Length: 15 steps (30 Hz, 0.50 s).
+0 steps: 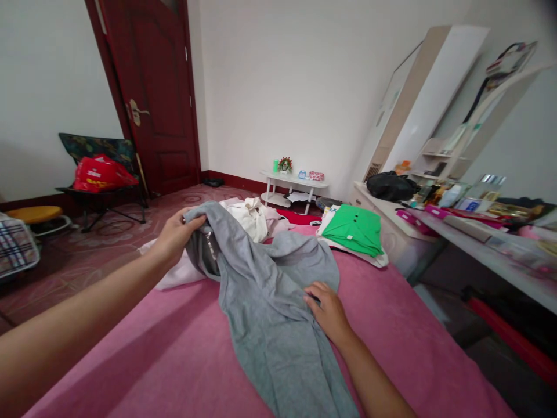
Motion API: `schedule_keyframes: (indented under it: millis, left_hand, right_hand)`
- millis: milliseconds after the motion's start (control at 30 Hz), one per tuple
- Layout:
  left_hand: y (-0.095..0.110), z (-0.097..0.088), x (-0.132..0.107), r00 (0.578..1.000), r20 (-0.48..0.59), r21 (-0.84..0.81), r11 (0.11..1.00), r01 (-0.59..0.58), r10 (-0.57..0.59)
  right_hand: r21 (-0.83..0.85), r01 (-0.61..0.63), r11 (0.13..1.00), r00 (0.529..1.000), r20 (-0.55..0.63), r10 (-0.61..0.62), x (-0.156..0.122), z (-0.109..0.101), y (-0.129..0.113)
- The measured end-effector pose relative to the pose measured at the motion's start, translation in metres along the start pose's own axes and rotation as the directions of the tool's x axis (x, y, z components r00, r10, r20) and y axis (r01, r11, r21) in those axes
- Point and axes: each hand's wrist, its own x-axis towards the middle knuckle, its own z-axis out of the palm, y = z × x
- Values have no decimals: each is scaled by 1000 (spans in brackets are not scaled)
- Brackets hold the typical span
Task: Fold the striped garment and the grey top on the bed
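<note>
A grey garment (270, 302) lies crumpled across the pink bed cover (391, 325). My left hand (174, 235) is closed on its upper edge, lifting that edge a little off the bed. My right hand (328, 310) rests on the garment's right side with the fingers curled into the cloth. Just beyond the grey garment sits a heap of white and pale pink clothes (252, 217). A folded green shirt (354, 229) lies on other folded items at the bed's far right corner.
A dark red door (152, 93) stands at the back left, with a folding chair holding a red bag (100, 173) beside it. A small white table (293, 186) stands by the far wall. A cluttered dresser (456, 226) and white cabinet (418, 98) run along the right.
</note>
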Motion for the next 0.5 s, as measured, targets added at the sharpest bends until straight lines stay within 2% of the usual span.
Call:
schedule_keyframes:
  millis: [67,100,133,167,200,267,300,333,367,433,467,500]
  left_hand:
    - [-3,1,0,1000,11,52,998,-28,27]
    - [-3,2,-1,999,22,67,997,-28,27]
    - [-1,3,-2,999,42,74,997,-21,18]
    - [2,5,-3,997,78,77,997,-11,5]
    - [5,7,-5,992,129,81,997,-3,-8]
    - [10,11,-9,970,244,106,994,-14,-12]
    - [12,14,-11,956,294,124,992,-37,-1]
    - [13,17,-14,943,332,140,988,-62,12]
    - [14,21,-18,933,359,149,985,-82,23]
    - [18,31,-27,908,417,140,985,-101,34]
    - [22,38,-33,880,473,121,987,-107,37]
    - [27,46,-40,834,550,99,989,-114,41]
  right_hand:
    - [65,-44,997,993,-107,51,2,-6,3]
    - [131,-80,988,973,-203,106,4,-13,4]
    - [216,-115,970,931,-316,181,5,-23,5]
    - [311,-133,941,861,-434,265,7,-35,4]
    - [404,-121,907,769,-539,343,8,-49,2]
    - [549,-10,836,576,-680,454,7,-81,-5]
    - [596,66,801,516,-707,484,6,-98,-10]
    - [635,119,763,513,-697,500,3,-114,-16]
    - [678,123,725,574,-644,506,1,-128,-21]
    - [739,-24,674,798,-392,458,-3,-147,-32]
    - [724,-124,679,883,-231,408,-4,-151,-38]
    - [684,-199,702,930,-96,356,-2,-151,-45]
